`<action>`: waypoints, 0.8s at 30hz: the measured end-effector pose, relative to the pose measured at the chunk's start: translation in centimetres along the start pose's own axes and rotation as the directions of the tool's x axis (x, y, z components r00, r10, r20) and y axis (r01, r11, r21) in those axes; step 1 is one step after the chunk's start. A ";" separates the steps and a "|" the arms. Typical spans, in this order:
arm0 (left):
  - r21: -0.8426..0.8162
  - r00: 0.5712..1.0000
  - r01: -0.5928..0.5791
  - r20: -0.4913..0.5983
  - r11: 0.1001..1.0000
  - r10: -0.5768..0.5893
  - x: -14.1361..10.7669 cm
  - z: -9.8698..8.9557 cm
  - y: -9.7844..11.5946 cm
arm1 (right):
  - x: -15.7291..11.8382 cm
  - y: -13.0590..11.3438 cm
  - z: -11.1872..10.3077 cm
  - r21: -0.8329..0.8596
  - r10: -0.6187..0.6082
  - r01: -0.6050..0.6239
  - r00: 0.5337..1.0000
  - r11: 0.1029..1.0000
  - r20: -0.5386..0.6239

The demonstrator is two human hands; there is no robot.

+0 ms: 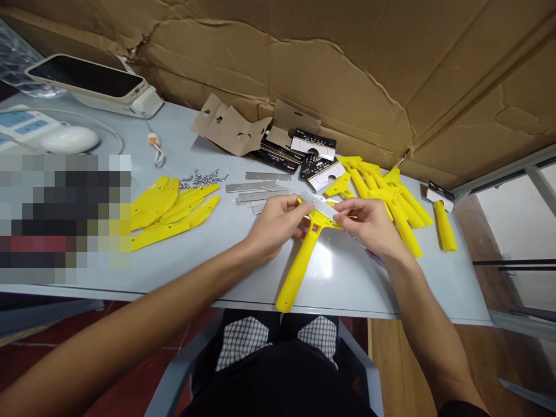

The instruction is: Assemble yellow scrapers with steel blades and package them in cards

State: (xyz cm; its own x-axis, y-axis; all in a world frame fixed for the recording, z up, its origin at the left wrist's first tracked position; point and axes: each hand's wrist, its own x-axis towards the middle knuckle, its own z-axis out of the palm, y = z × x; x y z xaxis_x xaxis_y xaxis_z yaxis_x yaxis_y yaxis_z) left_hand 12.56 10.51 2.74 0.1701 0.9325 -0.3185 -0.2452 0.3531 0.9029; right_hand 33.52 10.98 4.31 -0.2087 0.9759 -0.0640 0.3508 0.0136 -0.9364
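A yellow scraper handle [299,266] points down toward the table's front edge, its wide head between my two hands. Across that head lies a flat metal blade [319,205]. My left hand [280,223] pinches the blade's left end with the thumb on top, other fingers under the yellow head. At the blade's right end, my right hand [369,223] closes thumb and fingers on it. Behind my left hand several loose metal blades [252,186] lie on the table. More yellow handles [391,200] are piled behind my right hand.
Flat yellow pieces [174,211] and small screws [204,178] lie left on the table [208,272]. Cardboard packaging [234,127] and black-and-white cards [313,145] stand at the back. A phone [87,75] rests at the back left. One tagged handle [445,226] lies far right.
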 end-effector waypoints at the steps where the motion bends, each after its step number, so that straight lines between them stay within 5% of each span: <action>1: 0.007 1.000 0.007 0.007 1.000 -0.007 0.1 -0.1 0.2 | 0.0 -0.1 -0.1 -0.004 -0.002 0.002 1.000 1.000 -0.003; 9: 0.081 0.992 0.076 0.095 0.994 -0.083 1.1 -1.4 1.0 | -0.4 -0.5 -1.5 -0.052 0.025 -0.024 0.999 0.998 0.020; 17: 0.231 0.970 -0.012 0.238 0.973 -0.044 1.3 -2.5 2.0 | -0.5 -0.8 -2.3 -0.112 -0.005 0.007 1.000 0.994 0.018; 20: 0.293 0.982 0.004 0.180 0.956 -0.059 1.2 -2.4 2.7 | -0.4 -0.6 -4.0 -0.299 -0.080 0.060 0.995 0.952 -0.057; 24: 0.379 0.986 0.056 0.123 0.924 -0.110 0.9 -2.2 3.5 | -0.4 0.2 -5.8 -0.661 -0.147 0.044 0.984 0.749 -0.101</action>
State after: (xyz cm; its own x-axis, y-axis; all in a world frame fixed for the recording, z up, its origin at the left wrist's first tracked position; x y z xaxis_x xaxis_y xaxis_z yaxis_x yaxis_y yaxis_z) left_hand 9.80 12.76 4.94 0.3118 0.8717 -0.3781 0.1450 0.3497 0.9256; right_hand 38.94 11.85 6.17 -0.1642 0.9803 0.1096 0.8568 0.1968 -0.4765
